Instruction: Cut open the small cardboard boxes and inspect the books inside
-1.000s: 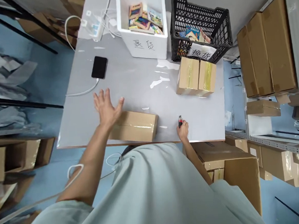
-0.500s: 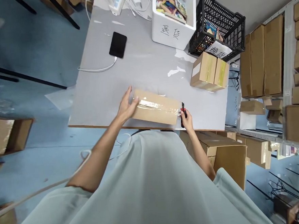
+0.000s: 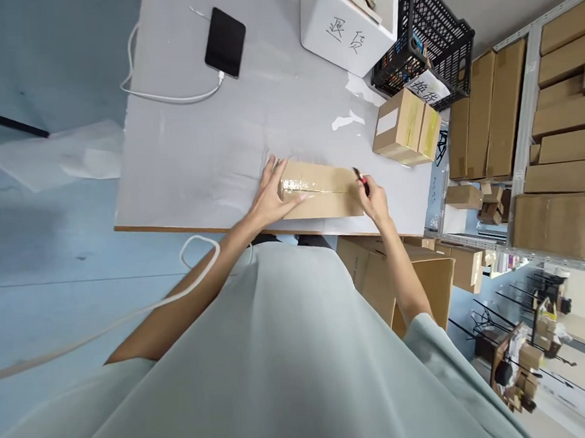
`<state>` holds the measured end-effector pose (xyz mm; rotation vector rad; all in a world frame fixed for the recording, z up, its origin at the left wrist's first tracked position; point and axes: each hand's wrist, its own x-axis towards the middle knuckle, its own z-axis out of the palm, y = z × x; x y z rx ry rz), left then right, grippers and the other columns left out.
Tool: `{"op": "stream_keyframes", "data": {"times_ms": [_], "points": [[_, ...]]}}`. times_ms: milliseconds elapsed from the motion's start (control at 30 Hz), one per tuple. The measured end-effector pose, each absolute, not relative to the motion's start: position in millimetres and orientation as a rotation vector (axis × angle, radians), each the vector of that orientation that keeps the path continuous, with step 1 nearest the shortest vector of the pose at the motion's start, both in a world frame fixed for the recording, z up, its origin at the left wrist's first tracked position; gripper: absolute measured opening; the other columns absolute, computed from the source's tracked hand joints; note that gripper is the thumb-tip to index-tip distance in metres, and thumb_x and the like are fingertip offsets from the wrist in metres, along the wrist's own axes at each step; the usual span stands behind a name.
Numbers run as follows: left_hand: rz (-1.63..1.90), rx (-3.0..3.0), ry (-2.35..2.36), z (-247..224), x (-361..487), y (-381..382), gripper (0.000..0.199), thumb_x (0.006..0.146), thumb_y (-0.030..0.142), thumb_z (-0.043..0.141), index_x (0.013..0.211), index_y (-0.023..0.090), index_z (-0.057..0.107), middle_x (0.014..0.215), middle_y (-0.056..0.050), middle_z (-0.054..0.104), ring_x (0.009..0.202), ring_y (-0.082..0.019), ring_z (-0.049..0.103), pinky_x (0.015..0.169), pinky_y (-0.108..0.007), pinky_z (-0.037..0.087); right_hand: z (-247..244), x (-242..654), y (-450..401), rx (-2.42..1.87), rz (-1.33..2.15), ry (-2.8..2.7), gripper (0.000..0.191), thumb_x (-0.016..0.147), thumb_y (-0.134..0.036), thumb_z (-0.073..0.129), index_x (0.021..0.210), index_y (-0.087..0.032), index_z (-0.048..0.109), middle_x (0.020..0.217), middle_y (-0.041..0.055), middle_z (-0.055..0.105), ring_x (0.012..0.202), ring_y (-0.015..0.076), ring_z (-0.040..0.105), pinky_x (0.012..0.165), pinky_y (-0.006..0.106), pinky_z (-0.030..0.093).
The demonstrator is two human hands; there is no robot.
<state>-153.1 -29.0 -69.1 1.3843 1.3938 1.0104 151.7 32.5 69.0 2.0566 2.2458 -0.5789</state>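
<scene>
A long cardboard box (image 3: 328,188) with clear shiny tape along its top seam lies near the front edge of the table (image 3: 188,159). My left hand (image 3: 271,199) grips its left end, the thumb across the top and the fingers at the far left corner. In my right hand (image 3: 375,203) is a red and black utility knife (image 3: 364,183), fingers closed round its handle. Its tip points up and away, at the box's right end; whether it touches the cardboard I cannot tell.
A black tablet (image 3: 225,42) with a white cable lies at the back left. Behind stand a white bin (image 3: 345,38) and a black crate (image 3: 454,51); two small taped boxes (image 3: 406,127) sit at the right. An open carton (image 3: 428,289) stands below the table's right edge.
My right hand has lifted the utility knife from beside the box to its right end and tilted it. My left thumb has moved onto the box's top. The camera view has shifted.
</scene>
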Motion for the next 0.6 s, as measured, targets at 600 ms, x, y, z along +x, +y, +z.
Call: {"op": "stream_keyframes", "data": {"times_ms": [600], "points": [[0.956,1.384,1.26,-84,-162,-32,0.119,0.082,0.079,0.093,0.18,0.029,0.046,0.196,-0.019,0.018,0.182,-0.045,0.02,0.145,-0.064,0.025,84,10,45,0.978,-0.314,2.228,0.066,0.126,-0.058,0.025,0.148,-0.016,0.071,0.129,0.022,0.085,0.119,0.0373,0.081,0.096,0.038,0.05]]}}
